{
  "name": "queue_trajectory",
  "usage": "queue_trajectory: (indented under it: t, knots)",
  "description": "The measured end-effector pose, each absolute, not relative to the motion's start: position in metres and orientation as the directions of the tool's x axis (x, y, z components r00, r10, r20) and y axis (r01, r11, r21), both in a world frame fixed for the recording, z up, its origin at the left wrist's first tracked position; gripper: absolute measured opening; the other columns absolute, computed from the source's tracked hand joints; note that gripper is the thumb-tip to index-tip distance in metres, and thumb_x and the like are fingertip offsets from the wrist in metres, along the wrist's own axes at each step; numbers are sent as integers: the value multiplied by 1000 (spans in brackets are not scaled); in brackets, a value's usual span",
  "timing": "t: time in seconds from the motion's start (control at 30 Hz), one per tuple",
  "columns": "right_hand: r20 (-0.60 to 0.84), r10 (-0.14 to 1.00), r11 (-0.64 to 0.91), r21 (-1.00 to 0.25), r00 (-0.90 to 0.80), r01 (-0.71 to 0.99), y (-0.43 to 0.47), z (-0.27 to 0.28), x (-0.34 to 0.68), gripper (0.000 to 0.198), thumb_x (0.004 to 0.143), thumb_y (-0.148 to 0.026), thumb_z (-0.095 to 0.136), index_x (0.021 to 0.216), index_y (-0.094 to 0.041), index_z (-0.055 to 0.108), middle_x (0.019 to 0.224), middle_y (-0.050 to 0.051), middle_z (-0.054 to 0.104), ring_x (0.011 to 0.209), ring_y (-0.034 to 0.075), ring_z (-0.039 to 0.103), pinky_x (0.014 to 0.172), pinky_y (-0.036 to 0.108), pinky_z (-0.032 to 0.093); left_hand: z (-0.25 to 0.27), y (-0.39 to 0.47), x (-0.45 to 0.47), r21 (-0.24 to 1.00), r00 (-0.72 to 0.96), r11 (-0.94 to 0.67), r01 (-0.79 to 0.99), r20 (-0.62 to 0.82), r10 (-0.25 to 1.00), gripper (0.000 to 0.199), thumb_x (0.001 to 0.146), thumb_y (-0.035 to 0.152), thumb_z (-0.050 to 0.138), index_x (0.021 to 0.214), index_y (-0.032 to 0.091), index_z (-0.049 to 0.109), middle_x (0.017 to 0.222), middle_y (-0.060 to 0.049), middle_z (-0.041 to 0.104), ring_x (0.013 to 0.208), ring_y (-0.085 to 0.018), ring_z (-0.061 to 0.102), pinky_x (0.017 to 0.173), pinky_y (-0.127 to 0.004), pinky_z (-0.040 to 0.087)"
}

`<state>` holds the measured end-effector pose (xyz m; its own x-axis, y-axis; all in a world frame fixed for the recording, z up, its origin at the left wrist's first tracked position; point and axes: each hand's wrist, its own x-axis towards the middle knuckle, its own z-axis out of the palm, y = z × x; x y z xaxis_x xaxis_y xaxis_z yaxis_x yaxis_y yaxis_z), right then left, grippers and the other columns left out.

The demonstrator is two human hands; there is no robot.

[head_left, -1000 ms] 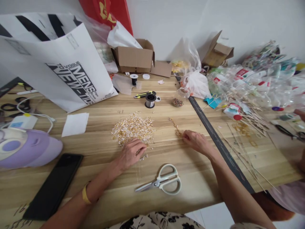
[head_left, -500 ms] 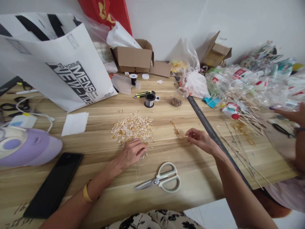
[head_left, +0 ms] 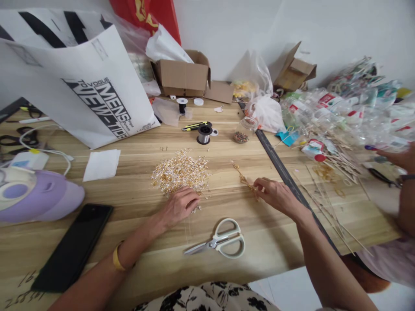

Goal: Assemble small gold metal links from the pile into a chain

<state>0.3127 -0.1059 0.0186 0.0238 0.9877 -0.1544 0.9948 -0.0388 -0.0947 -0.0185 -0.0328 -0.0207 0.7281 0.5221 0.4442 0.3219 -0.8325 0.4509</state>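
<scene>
My left hand (head_left: 182, 204) rests at the near edge of a heap of small gold and silver beads (head_left: 181, 172), its fingers curled together and pointing down. What its fingertips pinch, if anything, is hidden. To the right, my right hand (head_left: 274, 193) has thumb and fingers pinched on the near end of a thin gold beaded strand (head_left: 244, 178), which lies on the table and runs away from me. Between my forearms lie scissors (head_left: 218, 242) with pale handles, blades pointing left.
Behind the beads stand a wire spool (head_left: 204, 134), a yellow-black cutter (head_left: 194, 126) and a jar of small beads (head_left: 241, 136). A black phone (head_left: 73, 248) and a purple device (head_left: 42, 194) lie left. Plastic bottles (head_left: 324, 106) and a co-worker's hand (head_left: 400, 157) are at right.
My right hand has moved slightly right, and more of the gold strand shows beside its fingers. My left hand stays at the bead heap.
</scene>
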Motion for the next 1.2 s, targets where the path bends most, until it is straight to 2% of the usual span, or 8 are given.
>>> queue_trajectory:
  t: [0.37,0.53,0.6,0.73,0.87,0.97,1.07,1.2]
  knots:
    - [-67,998,-12,-52,9,999,-93,2,292,12,87,-20,45,95,-21,54,91,6,62,71,17,60,57,25,32,-21,-33,-20,454,737,-830,325,429,523,19,90,17,48,77,14,62,72,-5,64,70,-15,56,68,-28,46]
    - [-105,994,-6,-38,2,999,-87,4,290,14,88,-22,43,85,-20,57,86,6,62,67,16,60,55,24,32,-24,-32,-20,447,739,-832,328,428,521,21,91,19,48,77,15,62,71,-4,64,70,-14,57,68,-28,46]
    - [-131,991,15,-175,-38,985,-85,7,291,12,86,-22,46,82,-19,57,80,4,62,65,15,58,57,24,35,-25,-32,-20,453,738,-828,330,423,525,20,90,18,48,77,15,62,72,-5,64,70,-14,57,68,-28,46]
    - [-186,974,-13,-622,-132,783,-87,21,296,21,86,-35,49,87,-18,60,77,3,63,68,15,57,59,24,43,-27,-31,-21,469,732,-825,314,434,526,18,90,17,49,78,14,62,73,-5,65,72,-15,58,69,-28,47]
    - [-272,936,-86,-790,-222,607,-92,38,304,34,84,-47,54,97,-17,63,88,7,65,74,17,59,61,26,46,-27,-31,-21,479,737,-817,320,416,533,19,90,18,48,79,15,62,73,-5,65,72,-15,58,69,-28,47]
    - [-216,970,-85,-728,-110,681,-97,39,314,31,83,-46,54,92,-18,63,81,6,66,71,17,59,61,28,46,-27,-31,-21,484,736,-817,314,420,531,19,90,17,48,79,15,63,74,-5,65,73,-15,58,69,-28,47]
    - [-154,988,-56,-536,-32,842,-102,30,323,19,84,-37,53,84,-21,61,77,4,66,69,17,60,63,28,45,-27,-31,-21,487,726,-813,320,426,541,18,90,18,48,80,15,63,74,-5,66,73,-15,58,69,-28,47]
    - [-203,979,-63,-303,0,951,-111,17,321,14,83,-33,53,80,-22,61,70,2,65,63,17,60,60,27,41,-26,-30,-21,486,733,-811,325,412,541,17,89,17,49,78,15,62,74,-5,65,72,-15,58,70,-28,47]
